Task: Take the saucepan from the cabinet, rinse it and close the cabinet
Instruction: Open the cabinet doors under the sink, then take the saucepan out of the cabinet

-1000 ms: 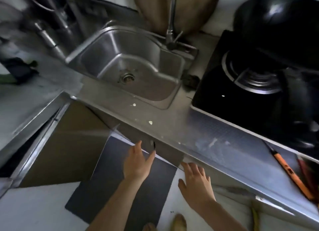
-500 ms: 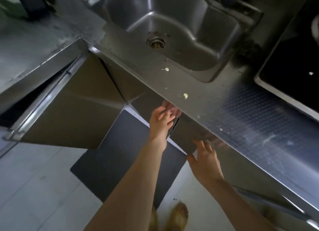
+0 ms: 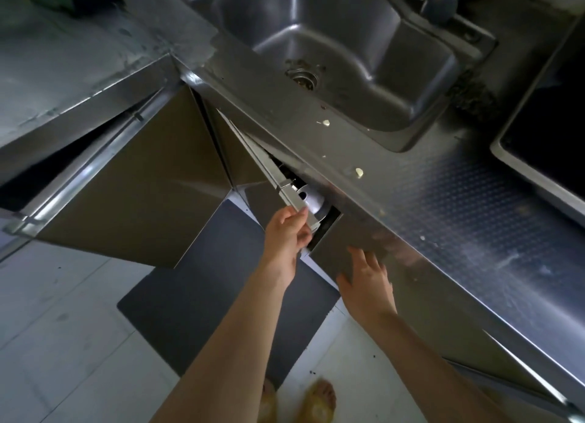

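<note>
My left hand [image 3: 286, 232] grips the top edge of the steel cabinet door [image 3: 285, 188] under the sink, and the door stands partly swung out. Through the gap a shiny metal pot, likely the saucepan [image 3: 311, 202], shows inside the cabinet, mostly hidden. My right hand [image 3: 367, 280] hovers with fingers spread just in front of the neighbouring cabinet door [image 3: 335, 248], holding nothing. The steel sink [image 3: 364, 43] sits above on the counter.
A steel counter [image 3: 459, 201] runs right, with a black stove [image 3: 550, 128] at its far end. The tap base [image 3: 438, 1] stands behind the sink. Another cabinet panel [image 3: 136, 194] juts out at left. A dark floor mat [image 3: 221, 289] lies under my feet.
My left hand reached up to the cabinet door's edge, took hold and pulled it outward, exposing the pot inside. My right hand moved up closer to the neighbouring door. The view tilted down.
</note>
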The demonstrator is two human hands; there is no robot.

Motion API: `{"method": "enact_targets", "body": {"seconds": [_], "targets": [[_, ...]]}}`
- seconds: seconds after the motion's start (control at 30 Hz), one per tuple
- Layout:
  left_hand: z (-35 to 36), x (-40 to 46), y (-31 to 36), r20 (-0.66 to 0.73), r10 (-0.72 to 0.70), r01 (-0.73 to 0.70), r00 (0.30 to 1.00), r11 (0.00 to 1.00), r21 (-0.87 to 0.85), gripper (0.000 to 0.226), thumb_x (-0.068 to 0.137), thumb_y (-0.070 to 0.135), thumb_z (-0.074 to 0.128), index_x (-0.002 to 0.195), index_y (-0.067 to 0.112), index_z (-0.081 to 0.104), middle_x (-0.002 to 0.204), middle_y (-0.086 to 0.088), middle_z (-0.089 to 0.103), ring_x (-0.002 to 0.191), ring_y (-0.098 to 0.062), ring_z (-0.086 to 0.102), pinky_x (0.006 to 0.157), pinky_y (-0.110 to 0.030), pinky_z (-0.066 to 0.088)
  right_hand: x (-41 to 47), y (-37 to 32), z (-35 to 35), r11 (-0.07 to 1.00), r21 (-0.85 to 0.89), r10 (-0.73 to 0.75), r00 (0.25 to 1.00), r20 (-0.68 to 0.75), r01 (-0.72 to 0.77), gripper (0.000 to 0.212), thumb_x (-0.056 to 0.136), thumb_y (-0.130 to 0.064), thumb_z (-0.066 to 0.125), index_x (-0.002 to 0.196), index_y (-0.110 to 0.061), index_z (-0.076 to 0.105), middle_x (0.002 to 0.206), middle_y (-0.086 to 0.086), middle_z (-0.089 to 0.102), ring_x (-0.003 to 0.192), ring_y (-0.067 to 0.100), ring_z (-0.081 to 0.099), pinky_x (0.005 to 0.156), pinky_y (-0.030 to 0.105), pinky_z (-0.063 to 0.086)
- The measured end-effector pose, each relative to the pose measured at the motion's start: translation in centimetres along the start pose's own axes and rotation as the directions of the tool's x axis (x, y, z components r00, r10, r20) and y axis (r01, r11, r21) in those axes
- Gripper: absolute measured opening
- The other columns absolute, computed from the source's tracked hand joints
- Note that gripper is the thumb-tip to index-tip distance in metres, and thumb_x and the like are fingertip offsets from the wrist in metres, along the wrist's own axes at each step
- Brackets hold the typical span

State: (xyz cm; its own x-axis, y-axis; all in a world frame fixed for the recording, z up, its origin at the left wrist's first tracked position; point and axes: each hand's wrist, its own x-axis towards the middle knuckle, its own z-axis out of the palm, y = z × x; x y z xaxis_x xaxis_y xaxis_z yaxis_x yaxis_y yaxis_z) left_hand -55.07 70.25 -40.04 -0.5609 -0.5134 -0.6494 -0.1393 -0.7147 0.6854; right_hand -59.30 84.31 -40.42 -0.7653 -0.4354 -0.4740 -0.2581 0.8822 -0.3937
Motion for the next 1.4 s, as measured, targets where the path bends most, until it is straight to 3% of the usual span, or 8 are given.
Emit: {"method": "enact_targets", "body": {"seconds": [0.27,0.43,0.6,0.8,0.93,1.07,1.3,1.4], "targets": [[-4.6,-1.5,0.0,-0.224,0.189,-0.103,0.956,0.932,0.348,0.018,0.078,0.007,0.064,0.074,0.014,0.048,0.063,0.002,0.045,0.056,-0.010,0.047,0.051,-0.022,0.039,0.3,-1.8,0.7,0.991,-0.126,-0.049,0.999,0.020,0.051,0.052,0.092,-0.024,0.046,0.141,-0.021,0.027,0.143,0.007,0.039,0.130,0.031,0.037,0.104,0.051,0.037],[-9.1,-2.8,1.5,-0.243,0.240,-0.095,0.940,0.867,0.489,0.019,0.076,0.007,0.064,0.071,0.019,0.050,0.067,0.000,0.053,0.061,-0.014,0.055,0.058,-0.028,0.044,0.0,-3.0,1.5,0.978,-0.184,-0.087,0.995,0.050,0.095,0.052,0.092,-0.024,0.044,0.141,-0.022,0.026,0.143,0.007,0.038,0.128,0.031,0.038,0.102,0.049,0.039],[-13.6,-3.6,2.9,-0.237,0.281,-0.040,0.930,0.718,0.695,0.013,0.079,0.016,0.065,0.082,0.016,0.052,0.075,-0.001,0.056,0.071,-0.018,0.056,0.065,-0.027,0.046,-0.4,-3.9,2.4,0.966,-0.213,-0.133,0.988,0.076,0.146,0.050,0.093,-0.025,0.042,0.141,-0.022,0.025,0.141,0.006,0.039,0.124,0.027,0.041,0.099,0.045,0.041],[-15.1,-4.7,4.0,-0.136,0.464,-0.080,0.875,0.416,0.906,0.022,0.083,0.024,0.066,0.087,0.019,0.045,0.069,0.012,0.054,0.055,0.000,0.050,0.050,-0.006,0.030,-1.1,-4.8,3.1,0.947,-0.245,-0.176,0.974,0.141,0.207,0.049,0.095,-0.027,0.042,0.141,-0.023,0.026,0.143,0.005,0.037,0.125,0.024,0.041,0.101,0.044,0.041],[-16.2,-5.8,5.0,-0.165,0.504,-0.027,0.848,0.353,0.935,0.030,0.086,0.027,0.063,0.111,0.011,0.057,0.100,-0.010,0.070,0.074,-0.017,0.063,0.074,-0.022,0.051,-1.5,-5.5,3.5,0.941,-0.247,-0.196,0.967,0.163,0.233,0.046,0.094,-0.024,0.042,0.138,-0.021,0.029,0.143,0.004,0.038,0.125,0.023,0.041,0.101,0.043,0.042],[-18.6,-7.0,6.7,-0.168,0.565,0.037,0.808,0.235,0.971,0.045,0.089,0.030,0.055,0.133,0.019,0.050,0.117,-0.014,0.065,0.105,-0.031,0.064,0.092,-0.043,0.053,-1.5,-6.1,3.7,0.936,-0.244,-0.215,0.960,0.181,0.255,0.044,0.094,-0.025,0.044,0.136,-0.022,0.033,0.141,0.003,0.041,0.125,0.023,0.043,0.102,0.045,0.042],[-20.8,-6.7,8.6,-0.202,0.583,0.227,0.787,0.031,0.973,0.053,0.089,0.016,0.059,0.139,0.023,0.042,0.109,-0.014,0.059,0.096,-0.028,0.062,0.083,-0.035,0.052,-1.8,-6.6,4.4,0.914,-0.286,-0.234,0.949,0.210,0.289,0.046,0.093,-0.027,0.043,0.137,-0.023,0.030,0.143,0.005,0.039,0.128,0.025,0.042,0.102,0.044,0.042],[-19.8,-6.3,8.5,-0.158,0.604,0.254,0.781,-0.076,0.964,0.064,0.083,0.017,0.066,0.141,0.024,0.039,0.125,-0.015,0.054,0.113,-0.030,0.055,0.095,-0.038,0.050,-2.0,-7.2,4.2,0.917,-0.278,-0.233,0.949,0.210,0.287,0.046,0.093,-0.026,0.043,0.138,-0.023,0.029,0.143,0.006,0.038,0.129,0.026,0.040,0.103,0.045,0.042]]}}
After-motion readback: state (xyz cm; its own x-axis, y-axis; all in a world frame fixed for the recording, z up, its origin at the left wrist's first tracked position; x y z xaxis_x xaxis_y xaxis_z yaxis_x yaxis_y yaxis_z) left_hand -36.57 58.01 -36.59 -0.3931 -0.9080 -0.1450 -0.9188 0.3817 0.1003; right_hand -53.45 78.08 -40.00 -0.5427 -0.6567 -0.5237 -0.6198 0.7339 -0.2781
